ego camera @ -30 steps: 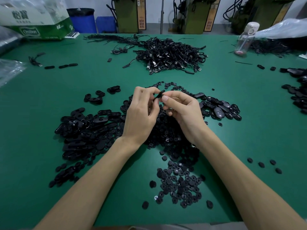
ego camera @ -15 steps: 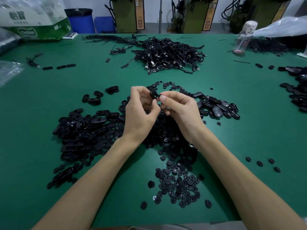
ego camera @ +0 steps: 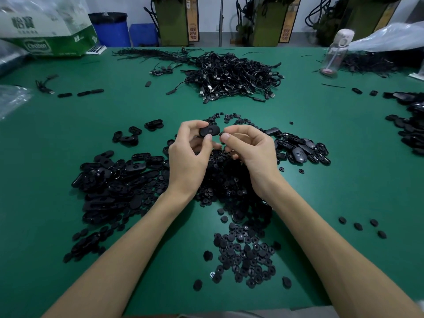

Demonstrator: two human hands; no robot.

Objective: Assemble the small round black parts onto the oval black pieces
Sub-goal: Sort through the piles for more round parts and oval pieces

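Observation:
My left hand (ego camera: 190,154) pinches an oval black piece (ego camera: 209,130) between thumb and fingers, held flat above the table's middle. My right hand (ego camera: 249,148) is just to its right, its thumb and forefinger pinching a small round black part (ego camera: 222,134) at the oval's right end. Below the hands lies a heap of small round black parts (ego camera: 245,255). A pile of oval black pieces (ego camera: 110,180) spreads to the left. More oval pieces (ego camera: 300,149) lie to the right of my right hand.
A tangle of black cables (ego camera: 231,75) sits behind the hands on the green table (ego camera: 344,175). A clear bottle (ego camera: 336,53) stands at the back right, a green and white carton (ego camera: 48,31) at the back left. More black pieces (ego camera: 413,125) line the right edge.
The oval piece has turned from edge-on to flat in my left hand, and my two hands have drawn slightly apart. My right hand now holds a round part at the oval's end.

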